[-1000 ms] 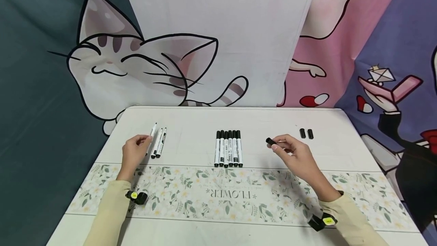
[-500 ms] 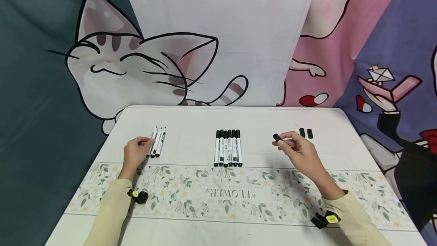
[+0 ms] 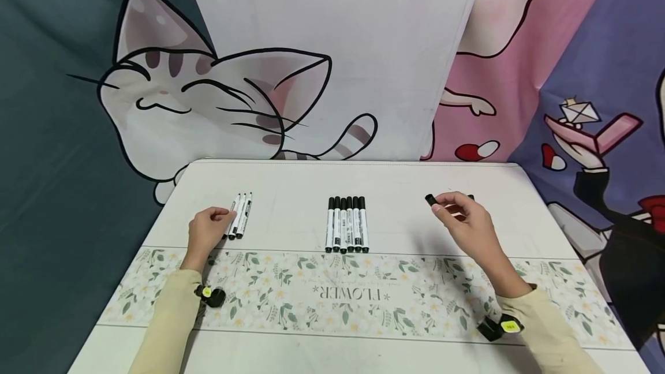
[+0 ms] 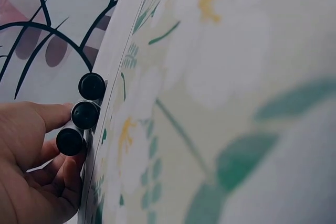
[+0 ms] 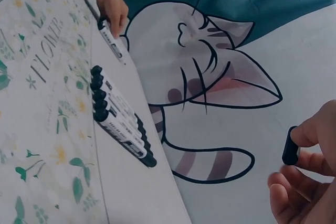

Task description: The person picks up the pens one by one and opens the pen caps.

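Observation:
My left hand [image 3: 209, 229] pinches an uncapped white marker [image 4: 70, 141] at the left of the table, where it lies against two other uncapped markers [image 3: 243, 218]. Their bare tips point toward the back, and in the left wrist view the black tail ends line up beside my thumb. Above the tabletop on the right, my right hand [image 3: 470, 224] holds a small black marker cap [image 3: 430, 199] between thumb and fingertips. Behind that hand a loose black cap [image 3: 471, 197] barely shows; the hand covers the spot where a second one lay.
Several capped markers [image 3: 347, 225] lie side by side mid-table, black caps toward the back. A floral strip [image 3: 291, 293] with the word FLOWER crosses the white table [image 3: 291, 183]. A cartoon-printed cloth [image 3: 332, 10] hangs behind the table's back edge.
My left hand has laid its marker down beside the other two and still holds it. The right hand has moved right and back with the cap, now covering one loose cap.

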